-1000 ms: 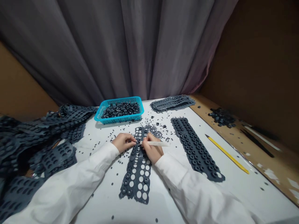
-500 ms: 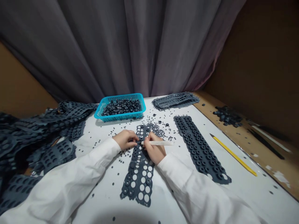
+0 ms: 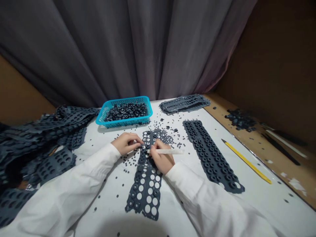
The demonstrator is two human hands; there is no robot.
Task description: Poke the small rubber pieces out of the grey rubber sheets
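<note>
A dark grey rubber sheet (image 3: 145, 181) with rows of round holes lies lengthwise in front of me, and some of its holes still hold ring-shaped rubber pieces. My right hand (image 3: 162, 158) is closed round a slim white pen-like stick (image 3: 171, 151) over the sheet's upper half; the stick's working tip is mostly hidden by the fingers. At the sheet's left edge is my left hand (image 3: 126, 143), its thumb and forefinger apart and its fingertips close to or touching the edge. Small dark discs (image 3: 170, 137) lie scattered around the sheet.
Behind stands a blue basket (image 3: 98, 122) full of small rubber pieces. A filled rubber strip (image 3: 209, 153) and a yellow pencil-like tool (image 3: 247, 161) lie right. Flattened sheets (image 3: 184, 104) are stacked at the back; more sheets (image 3: 56, 163) pile up left. Dark pieces (image 3: 239, 119) lie far right.
My left hand has drawn back to the left, from over the sheet to its edge, and its fingers have spread. My right hand keeps the stick at nearly the same spot.
</note>
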